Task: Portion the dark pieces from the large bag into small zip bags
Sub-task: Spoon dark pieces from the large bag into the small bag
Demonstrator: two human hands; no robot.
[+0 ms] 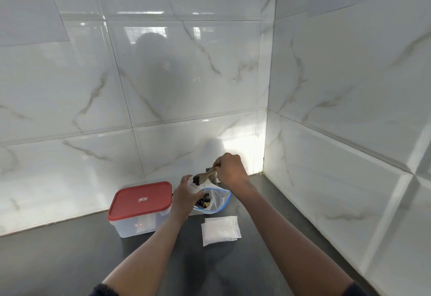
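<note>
The right hand (pixel 229 168) has its fingers curled together and pinches the handle end of a brown spoon (pixel 206 175). The spoon slants down and to the left from those fingertips. Its bowl carries a few dark pieces (pixel 196 181) at the mouth of a small zip bag (pixel 191 185). The left hand (pixel 184 199) grips that clear bag from the left side, with fingers and thumb wrapped round it just below the opening. How far the spoon's bowl reaches inside cannot be told. Right beside the left fingertips, on their right, lies the large bag (pixel 221 199), a clear bag with a blue zip edge. Its open mouth faces the hand and more dark pieces are heaped just inside. Nearer the person than both hands, a stack of empty small bags (pixel 220 229) lies flat on the dark countertop (pixel 70 260). To the left of the left wrist stands a clear plastic box (pixel 137 225) shut with a red lid (pixel 142 200).
</note>
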